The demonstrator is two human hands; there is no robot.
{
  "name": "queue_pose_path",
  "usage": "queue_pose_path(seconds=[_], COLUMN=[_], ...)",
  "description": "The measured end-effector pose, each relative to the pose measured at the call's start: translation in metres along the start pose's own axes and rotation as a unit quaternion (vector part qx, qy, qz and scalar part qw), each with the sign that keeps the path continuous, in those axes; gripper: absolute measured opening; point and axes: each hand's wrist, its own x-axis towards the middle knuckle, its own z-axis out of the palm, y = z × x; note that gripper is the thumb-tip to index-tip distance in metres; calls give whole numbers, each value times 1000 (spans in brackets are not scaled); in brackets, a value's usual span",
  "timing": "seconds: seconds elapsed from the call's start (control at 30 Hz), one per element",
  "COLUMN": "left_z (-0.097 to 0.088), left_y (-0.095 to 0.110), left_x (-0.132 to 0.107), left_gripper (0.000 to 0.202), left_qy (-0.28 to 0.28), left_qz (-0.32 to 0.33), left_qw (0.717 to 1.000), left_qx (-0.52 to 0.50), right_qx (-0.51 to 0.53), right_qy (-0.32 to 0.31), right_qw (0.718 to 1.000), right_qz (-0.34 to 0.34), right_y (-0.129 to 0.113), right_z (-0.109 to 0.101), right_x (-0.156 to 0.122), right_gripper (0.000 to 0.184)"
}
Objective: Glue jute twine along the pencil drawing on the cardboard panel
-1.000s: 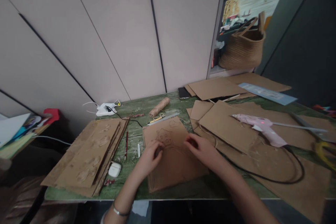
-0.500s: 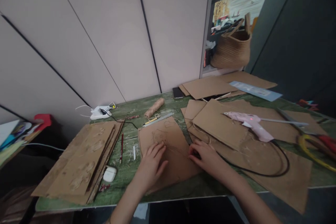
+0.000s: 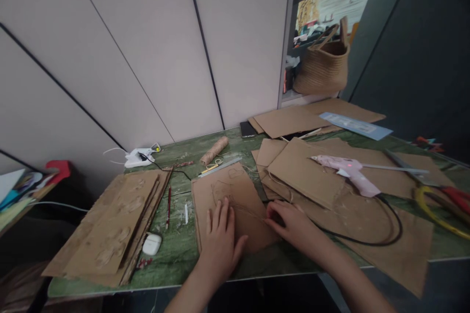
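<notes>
A brown cardboard sheet with a faint drawn outline lies on the green table in front of me. My left hand lies flat on its lower part, fingers stretched out and together. My right hand rests at the sheet's right edge, fingers curled in a pinch on a thin strand of twine that runs across the sheet. Behind the sheet lie a spool of twine and a metal ruler.
A stack of cardboard lies at left, with a white earbud case and a red pencil beside it. At right, a pink glue gun with a black cord sits on more cardboard. A woven basket stands behind.
My left hand slid down the sheet toward me and flattened out. My right hand shifted slightly right to the sheet's edge. The view turned a little.
</notes>
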Motion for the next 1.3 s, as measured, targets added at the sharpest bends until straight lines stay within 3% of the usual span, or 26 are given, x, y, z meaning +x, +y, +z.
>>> queue_pose_path(seconds=[0.37,0.53,0.7,0.9,1.3], left_z=[0,-9,-18,-9,-7], left_y=[10,7,6,14,14], left_x=[11,16,15,12,18], left_gripper=[62,59,55,58,55], left_qy=[40,44,49,20,23], left_qz=[-19,-16,-38,-1,-15], left_qw=[998,998,997,1000,1000], left_qx=[32,41,44,23,-7], right_qx=[138,166,172,185,151], right_qy=[-30,-5,19,40,21], right_qw=[989,985,983,979,985], right_qz=[37,54,63,68,82], right_y=[-10,-8,-1,-2,-6], right_z=[6,14,17,16,16], right_x=[-10,-11,-11,-11,-13], right_gripper=[11,11,14,20,16])
